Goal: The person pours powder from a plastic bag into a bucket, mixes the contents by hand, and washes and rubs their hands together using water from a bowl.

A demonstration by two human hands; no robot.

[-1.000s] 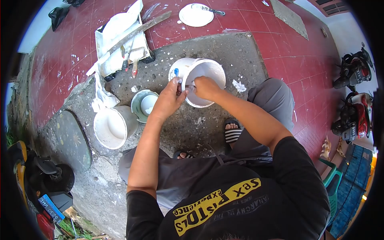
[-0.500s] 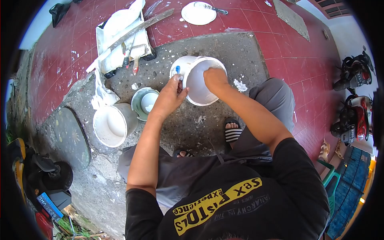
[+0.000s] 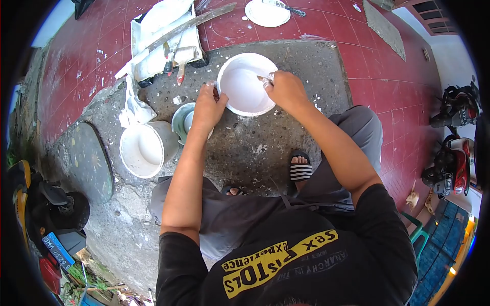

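Note:
A white bucket (image 3: 248, 104) stands on the rough concrete, its mouth toward me and its inner wall coated pale white. My left hand (image 3: 209, 104) grips its left rim, thumb at the edge and fingers outside. Over the right rim, my right hand (image 3: 287, 91) is closed on a small flat piece (image 3: 263, 78), brownish and smeared with white. Its exact kind is hidden by the fingers. Beside my left wrist sits a grey-green pail (image 3: 179, 122) with white stuff in it, partly covered by the arm.
Left stands a larger pail (image 3: 166, 148) holding white material. A paint tray (image 3: 191, 38) carries brushes (image 3: 182, 64) and a long wooden strip (image 3: 189, 25). Behind, a white lid (image 3: 265, 18) bears a putty knife (image 3: 291, 10). A white cloth (image 3: 137, 109) lies near the pails.
The bucket has tipped from facing sideways to nearly upright. My right hand has come up out of its inside to the right rim, showing the small flat piece. My left hand stays at the bucket.

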